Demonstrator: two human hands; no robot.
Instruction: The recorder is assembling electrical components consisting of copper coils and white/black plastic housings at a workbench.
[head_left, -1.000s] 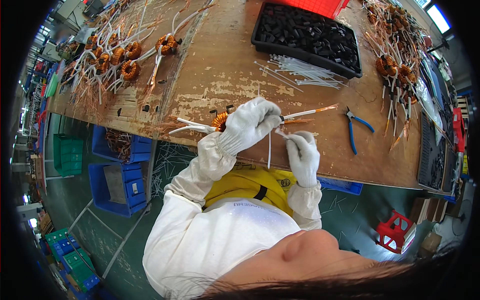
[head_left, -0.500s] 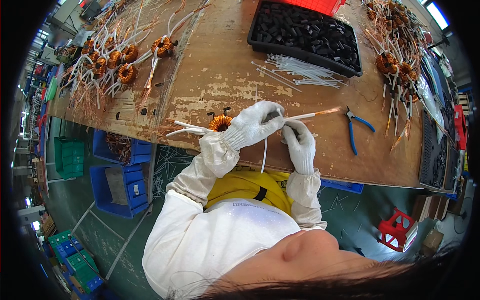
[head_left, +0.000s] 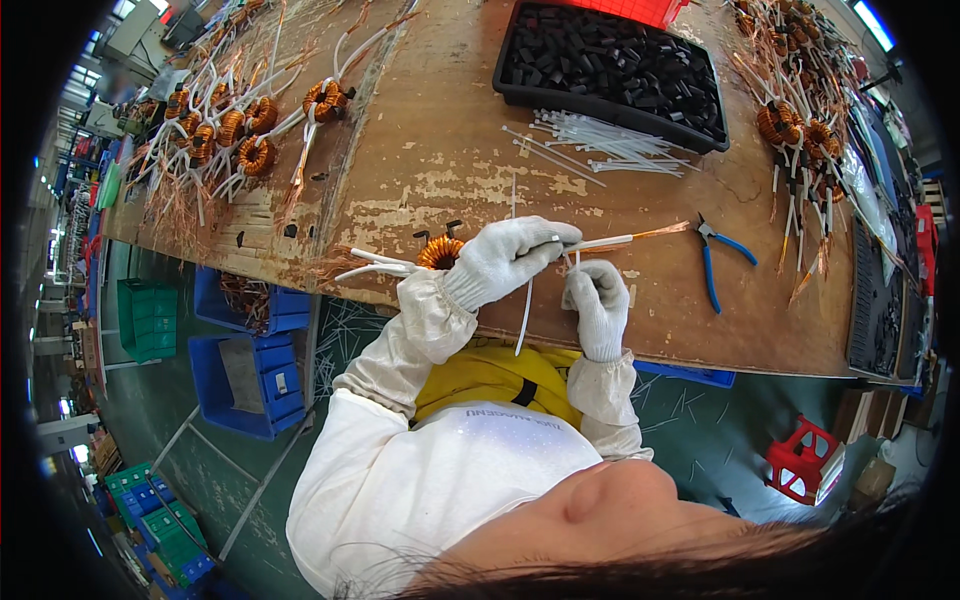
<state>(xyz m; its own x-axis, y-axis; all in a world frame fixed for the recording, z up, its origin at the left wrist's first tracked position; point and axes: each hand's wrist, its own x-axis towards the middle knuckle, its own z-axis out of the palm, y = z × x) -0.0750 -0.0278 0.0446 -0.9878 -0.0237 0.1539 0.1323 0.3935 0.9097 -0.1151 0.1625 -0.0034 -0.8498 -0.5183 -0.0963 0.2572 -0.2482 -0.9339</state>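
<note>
My left hand (head_left: 508, 262), in a white knit glove, is closed around white-sleeved wires (head_left: 606, 243) whose bare copper ends point right. Just left of that wrist, a copper-wound ring coil (head_left: 440, 252) lies on the table, with more white leads beyond it. A thin white cable tie (head_left: 577, 259) runs down from the wires to my right hand (head_left: 598, 308), also gloved, whose thumb and fingers pinch its lower end. Another white strip (head_left: 525, 322), seemingly a second cable tie, passes behind my left hand and hangs below it. Blue-handled cutters (head_left: 713, 272) lie to the right.
A black tray (head_left: 620, 128) of small black pieces stands at the back, with loose cable ties (head_left: 610, 145) before it. Wired coils are piled at left (head_left: 257, 155) and right (head_left: 780, 125). Blue bins (head_left: 245, 385) and a red stool (head_left: 803, 460) stand below the table's near edge.
My right hand has drawn slightly down and away from the wires, showing the cable tie between both hands. My left hand has shifted slightly downward, keeping its hold.
</note>
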